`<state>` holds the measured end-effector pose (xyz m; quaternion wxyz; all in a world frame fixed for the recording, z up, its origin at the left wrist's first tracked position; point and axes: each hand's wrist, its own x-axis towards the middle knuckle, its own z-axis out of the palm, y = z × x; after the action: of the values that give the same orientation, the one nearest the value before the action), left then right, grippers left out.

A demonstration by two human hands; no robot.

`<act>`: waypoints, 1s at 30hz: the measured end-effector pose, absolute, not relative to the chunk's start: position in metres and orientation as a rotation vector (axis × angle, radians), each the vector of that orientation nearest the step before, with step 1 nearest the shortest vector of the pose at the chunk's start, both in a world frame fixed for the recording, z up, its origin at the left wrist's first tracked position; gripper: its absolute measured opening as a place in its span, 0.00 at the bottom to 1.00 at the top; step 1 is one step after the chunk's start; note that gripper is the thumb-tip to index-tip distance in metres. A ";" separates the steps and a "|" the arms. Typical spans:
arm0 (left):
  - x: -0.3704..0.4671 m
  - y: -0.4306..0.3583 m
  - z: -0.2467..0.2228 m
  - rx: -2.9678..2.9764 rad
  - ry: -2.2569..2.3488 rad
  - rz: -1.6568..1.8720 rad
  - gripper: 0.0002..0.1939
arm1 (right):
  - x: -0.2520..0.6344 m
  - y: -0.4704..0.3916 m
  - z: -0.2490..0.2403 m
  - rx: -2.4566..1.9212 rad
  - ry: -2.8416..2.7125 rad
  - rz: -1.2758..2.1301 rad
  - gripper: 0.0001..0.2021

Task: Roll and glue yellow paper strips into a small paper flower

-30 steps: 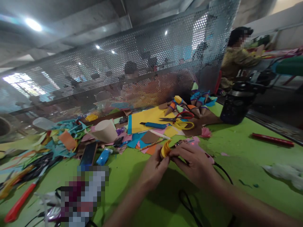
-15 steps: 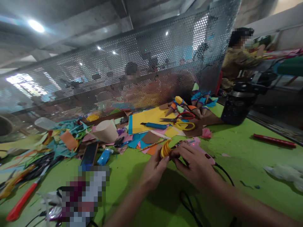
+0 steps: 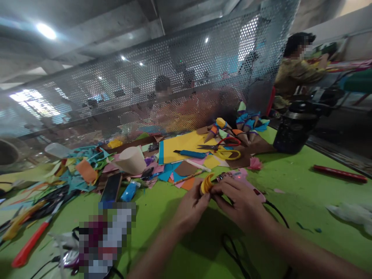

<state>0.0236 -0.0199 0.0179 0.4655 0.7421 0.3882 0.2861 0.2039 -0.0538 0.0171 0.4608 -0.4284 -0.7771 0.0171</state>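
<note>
The left hand is clamping its fingers on a curled yellow piece above the green worktop; the right hand is touching its edge, its fingers' grip being unclear. Beyond, a blue knife and scissors are lying before a perforated screen.

The left hand grips a curled yellow piece — the right hand bends in at its right edge — over a green table. Farther off lie a blue cutter and scissors; far right, a dark mug stands beyond a red pen.
</note>
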 end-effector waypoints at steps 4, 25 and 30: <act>0.025 -0.019 0.015 1.792 0.964 0.729 0.17 | 0.203 -0.053 0.016 -1.066 -1.905 0.031 0.06; 0.025 -0.017 0.021 2.118 1.035 0.763 0.13 | 0.210 -0.059 0.029 -1.021 -1.860 0.006 0.05; 0.024 -0.013 0.019 2.467 1.107 0.679 0.12 | 0.219 -0.058 0.036 -0.965 -1.844 -0.175 0.09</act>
<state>0.0236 -0.0131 0.0188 0.1757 0.8711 0.3909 0.2397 0.2193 -0.0579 0.0361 0.5025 -0.3995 -0.7633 -0.0723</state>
